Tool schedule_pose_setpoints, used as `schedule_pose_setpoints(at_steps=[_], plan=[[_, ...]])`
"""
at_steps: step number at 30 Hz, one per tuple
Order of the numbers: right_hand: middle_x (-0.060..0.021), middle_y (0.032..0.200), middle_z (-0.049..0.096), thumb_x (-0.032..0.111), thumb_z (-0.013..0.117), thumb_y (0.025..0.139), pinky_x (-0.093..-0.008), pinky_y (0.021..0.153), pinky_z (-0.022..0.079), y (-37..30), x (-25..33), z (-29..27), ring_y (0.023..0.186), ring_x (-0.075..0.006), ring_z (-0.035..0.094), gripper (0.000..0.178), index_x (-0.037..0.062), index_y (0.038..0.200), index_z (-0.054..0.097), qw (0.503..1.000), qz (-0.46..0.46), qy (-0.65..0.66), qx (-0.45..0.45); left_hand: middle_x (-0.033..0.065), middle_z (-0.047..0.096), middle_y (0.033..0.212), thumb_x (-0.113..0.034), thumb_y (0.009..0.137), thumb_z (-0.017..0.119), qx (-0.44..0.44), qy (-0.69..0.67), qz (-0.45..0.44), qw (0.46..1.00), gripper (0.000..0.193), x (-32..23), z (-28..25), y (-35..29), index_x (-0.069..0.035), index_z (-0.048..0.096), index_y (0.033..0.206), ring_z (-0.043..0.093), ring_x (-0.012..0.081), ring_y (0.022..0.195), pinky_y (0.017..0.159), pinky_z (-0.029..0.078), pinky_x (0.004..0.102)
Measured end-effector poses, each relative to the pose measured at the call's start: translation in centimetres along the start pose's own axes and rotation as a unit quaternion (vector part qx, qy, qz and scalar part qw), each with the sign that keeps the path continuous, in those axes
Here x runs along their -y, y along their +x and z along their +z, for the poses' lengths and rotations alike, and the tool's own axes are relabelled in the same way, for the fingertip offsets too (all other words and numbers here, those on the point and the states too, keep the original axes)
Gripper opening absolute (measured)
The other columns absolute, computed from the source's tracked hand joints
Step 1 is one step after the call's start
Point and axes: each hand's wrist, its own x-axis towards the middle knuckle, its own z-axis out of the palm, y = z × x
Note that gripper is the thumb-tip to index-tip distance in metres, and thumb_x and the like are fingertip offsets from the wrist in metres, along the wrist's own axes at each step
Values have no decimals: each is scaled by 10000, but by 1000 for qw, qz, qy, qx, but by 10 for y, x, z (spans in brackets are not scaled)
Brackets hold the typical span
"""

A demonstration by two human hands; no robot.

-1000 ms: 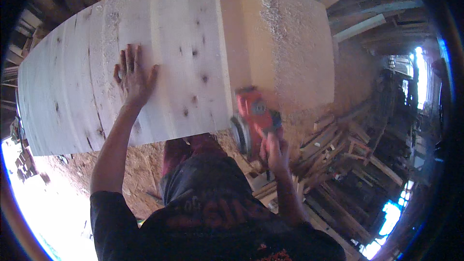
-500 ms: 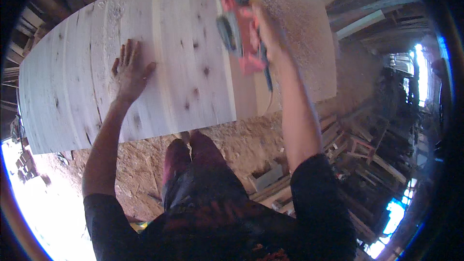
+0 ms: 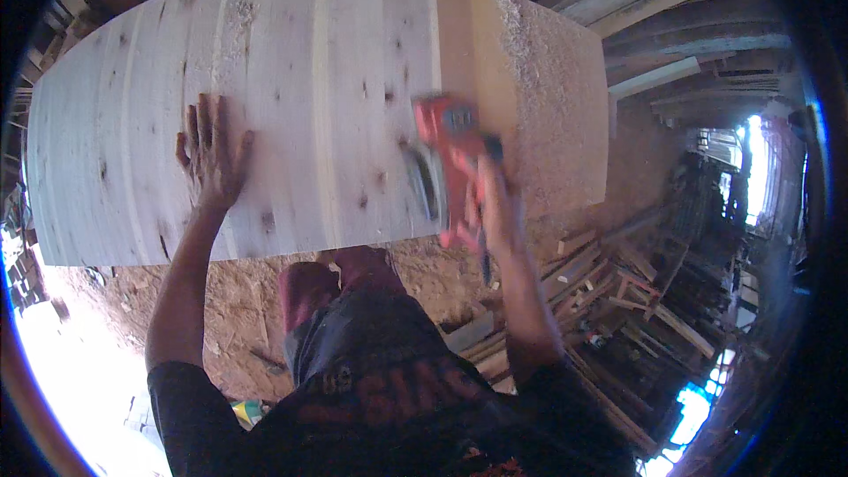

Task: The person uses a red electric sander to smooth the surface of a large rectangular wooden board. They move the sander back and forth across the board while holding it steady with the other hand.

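Note:
A wide wooden panel (image 3: 287, 137) of joined pale and reddish boards, marked with dark knots, lies in front of me. My left hand (image 3: 215, 163) rests flat on its left part, fingers spread. My right hand (image 3: 495, 208) is closed around the rear handle of a red electric hand planer (image 3: 458, 159). The planer is over the near half of the panel, beside the line where pale wood meets reddish wood, its rear end at the near edge. It is slightly blurred, and its sole is hidden from view.
Curled wood shavings (image 3: 552, 71) cover the panel's right part, with a smaller heap (image 3: 237, 13) near the far edge. Long stacked planks (image 3: 654, 4) lie beyond it. Offcuts (image 3: 654, 296) are scattered at the lower right, over sawdust-covered ground (image 3: 238, 300).
The planer in my right hand has come from the panel's far edge back toward me, to the near edge. My left hand sits slightly lower and further left in the picture, still flat on the panel.

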Motion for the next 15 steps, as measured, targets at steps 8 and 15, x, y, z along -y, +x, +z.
schedule_pose_setpoints(at_steps=[8, 15], plan=[[49, 676, 487, 580, 581, 1000, -304, 473, 361, 203, 136, 32, 520, -79, 428, 524, 103, 1134, 751, 991, -120, 62, 21, 123, 273, 1753, -578, 1048, 529, 9, 17, 0, 1000, 756, -1, -7, 3, -203, 341, 1677, 252, 346, 1611, 1249, 160, 593], [42, 606, 464, 677, 562, 997, -334, 453, 375, 0, 5, 15, 504, -74, 441, 624, 87, 1072, 752, 1000, 10, -4, 23, 110, 251, 1762, -592, 1048, 520, -7, -6, 7, 1000, 776, 1, -3, 2, -191, 320, 1681, 225, 336, 1621, 1256, 151, 586]])
